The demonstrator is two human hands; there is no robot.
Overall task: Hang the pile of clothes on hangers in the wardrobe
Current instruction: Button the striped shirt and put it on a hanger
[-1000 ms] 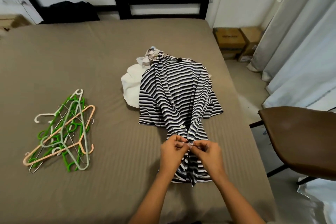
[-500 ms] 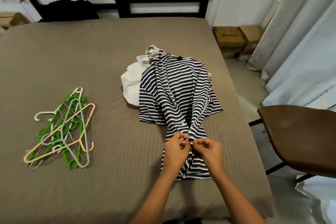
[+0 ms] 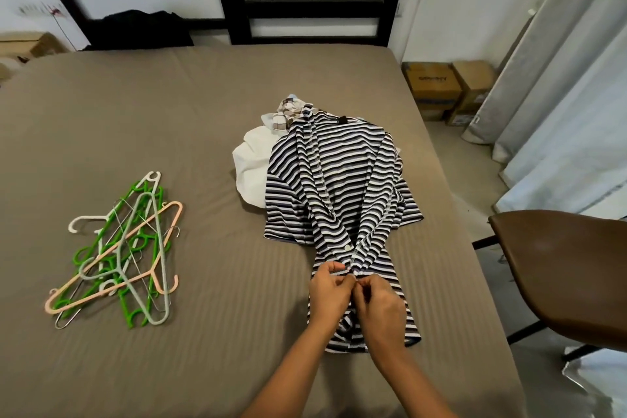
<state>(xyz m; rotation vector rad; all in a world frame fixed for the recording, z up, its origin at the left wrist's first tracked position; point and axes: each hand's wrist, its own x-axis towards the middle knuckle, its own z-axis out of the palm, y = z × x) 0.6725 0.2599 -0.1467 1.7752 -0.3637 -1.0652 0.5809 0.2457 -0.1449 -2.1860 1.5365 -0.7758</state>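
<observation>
- Now I see the striped shirt (image 3: pixel 342 180) lying on the bed (image 3: pixel 169 112). It is a ribbed knit in dark and white bands, with its front opened into a long narrow V and a small pale button on one edge.
- At the bottom of that V, my left hand (image 3: pixel 330 292) and right hand (image 3: pixel 380 307) meet. The fingers (image 3: pixel 334 268) of both are curled and pinch the two front edges of the shirt together.
- Under the shirt's upper left side a smooth white garment (image 3: pixel 252 163) bulges out, and a plaid piece (image 3: pixel 286 112) shows just beside the collar.
- Well to the left of the shirt lies a tangle of hangers (image 3: pixel 118 254): thin green, peach and grey-green plastic ones, a white one, and bare wire ones.
- Beyond the shirt stands a dark slatted headboard (image 3: pixel 315 3) with a black cloth (image 3: pixel 142 27) against it.
- To the right of the shirt, off the bed, I make out a glossy brown chair (image 3: pixel 570 268), cardboard boxes (image 3: pixel 437 88) and pale pleated curtains (image 3: pixel 559 95).
</observation>
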